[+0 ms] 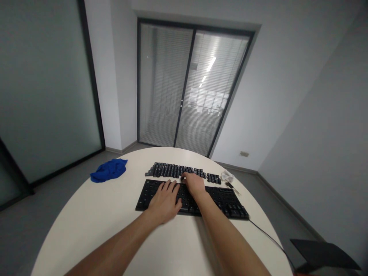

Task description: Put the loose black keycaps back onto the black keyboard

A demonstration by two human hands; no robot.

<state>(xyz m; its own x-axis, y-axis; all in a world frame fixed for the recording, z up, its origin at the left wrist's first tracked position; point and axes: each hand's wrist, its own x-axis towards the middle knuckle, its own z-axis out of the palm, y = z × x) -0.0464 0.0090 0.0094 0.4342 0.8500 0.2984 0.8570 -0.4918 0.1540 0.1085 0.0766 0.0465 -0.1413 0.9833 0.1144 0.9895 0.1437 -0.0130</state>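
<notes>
A black keyboard (224, 198) lies on the round table, its left part bare of keycaps, with keys still seated at the right end. Behind it, loose black keycaps (169, 170) stand in rows. My left hand (164, 202) rests on the left half of the keyboard, fingers stretched out and apart. Over the keyboard's back edge reaches my right hand (194, 184), its fingers bent together at the near side of the keycap rows. A small dark keycap (182, 178) shows at its fingertips, partly hidden by them.
A crumpled blue cloth (109, 170) lies at the table's left edge. To the right are a crumpled clear plastic bag (227, 176) and a small tool (232, 187). The keyboard cable (267, 234) runs off the right edge of the white table (94, 226), near a dark chair (324, 253).
</notes>
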